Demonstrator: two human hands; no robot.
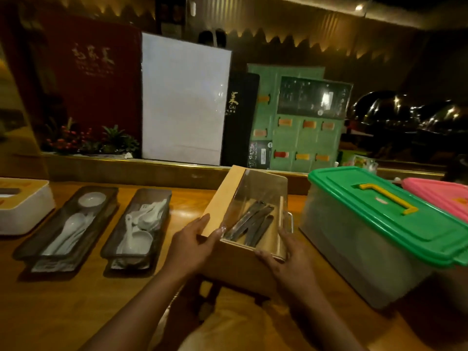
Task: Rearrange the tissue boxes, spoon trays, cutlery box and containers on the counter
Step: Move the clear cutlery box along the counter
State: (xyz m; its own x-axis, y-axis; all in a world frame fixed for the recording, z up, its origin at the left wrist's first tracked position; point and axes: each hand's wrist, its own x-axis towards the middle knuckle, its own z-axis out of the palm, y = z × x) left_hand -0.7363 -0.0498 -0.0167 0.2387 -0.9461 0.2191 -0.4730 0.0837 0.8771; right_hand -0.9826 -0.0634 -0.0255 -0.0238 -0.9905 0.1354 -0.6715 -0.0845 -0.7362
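Note:
A wooden cutlery box (228, 196) with a clear lid and dark wrapped cutlery inside sits tilted at the counter's middle. My left hand (195, 239) grips its left front corner and my right hand (286, 252) holds its right front edge. Left of it lie two dark spoon trays (106, 214) (162, 219) with white spoons; the far one also holds a small white dish. A white tissue box (27, 209) stands at the far left. A clear container with a green lid and yellow handle (374, 224) stands right of the box, and a pink-lidded container (440, 196) sits behind it.
Upright menus lean on a ledge behind the counter: a red one (96, 79), a white one (184, 102), a black one (240, 122) and green boards (304, 133). A flower arrangement (88, 140) sits at the back left. The wooden counter (76, 300) extends toward me.

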